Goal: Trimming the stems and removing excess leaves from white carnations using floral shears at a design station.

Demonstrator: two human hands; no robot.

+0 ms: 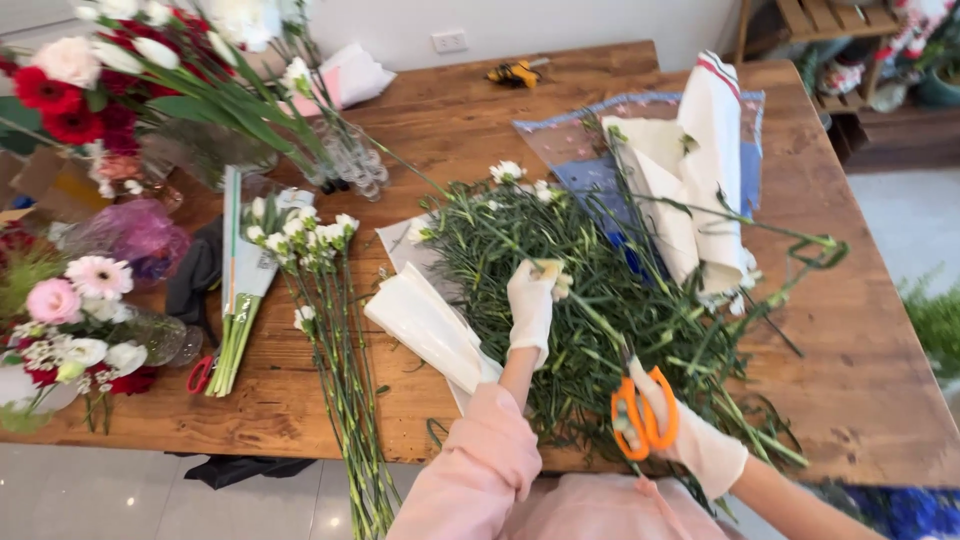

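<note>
One white flower (553, 275) sits pinched in the gloved left hand (530, 305), held above a loose heap of green stems (600, 300) in the middle of the wooden worktop (860, 380). The gloved right hand (690, 435) is closed through the handles of one pair of orange scissors (643, 412), whose blades point into the heap. Just left of the left hand lies one folded sheet of white paper (425, 325). Further left lie two bunches of white flowers: a loose one (335, 330) and a wrapped one (245, 275). Beyond the heap lies a white cloth (700, 170) on clear wrapping (570, 135). A glass vase (205, 150) at the far left holds red and white flowers (70, 85).
</note>
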